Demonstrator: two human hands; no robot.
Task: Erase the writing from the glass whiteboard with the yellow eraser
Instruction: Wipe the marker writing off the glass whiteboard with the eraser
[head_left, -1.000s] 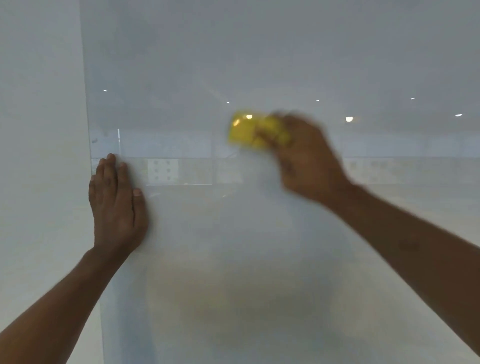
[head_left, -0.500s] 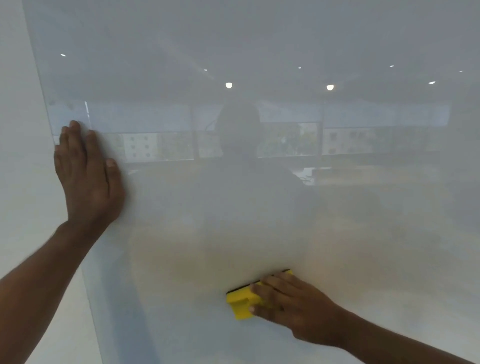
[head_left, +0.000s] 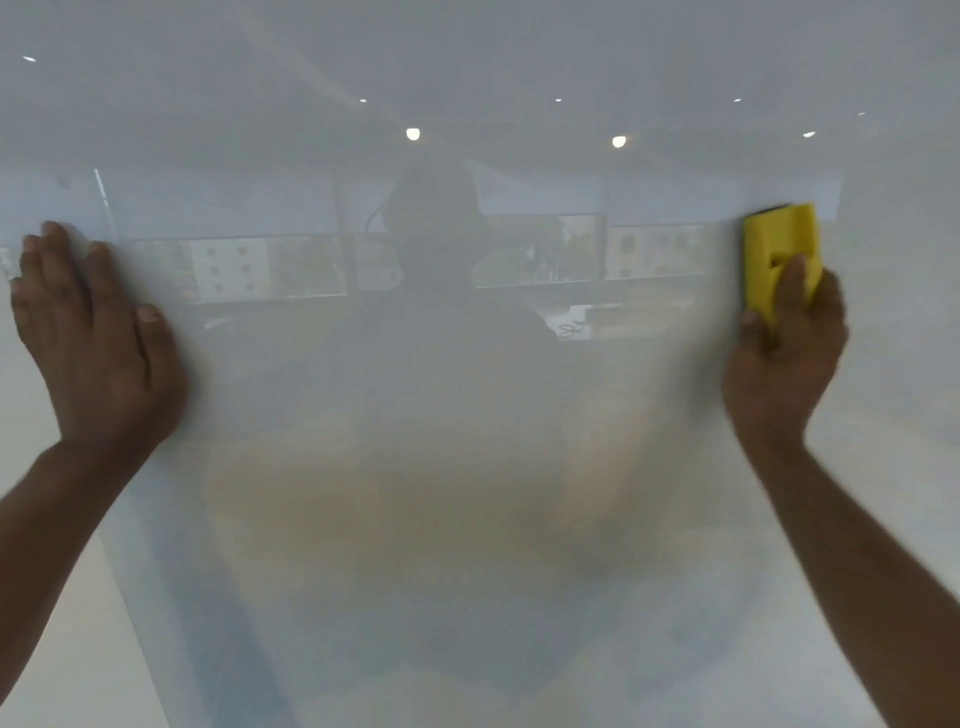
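Your right hand (head_left: 784, 358) is closed around the yellow eraser (head_left: 779, 254), thumb on its left edge and fingers wrapped over its lower half, pressing it flat against the glass whiteboard (head_left: 467, 493). The eraser stands upright, far toward the board's right side and about level with your other hand; a thin dark strip shows along its top edge. Your left hand (head_left: 98, 343) lies open with the palm flat on the glass at the board's left edge, fingers pointing up and close together, holding nothing. Both forearms rise from the lower corners, well apart. The glass between your hands shows only hazy reflections of ceiling lights (head_left: 413, 134) and windows; you cannot make out any clear writing there.
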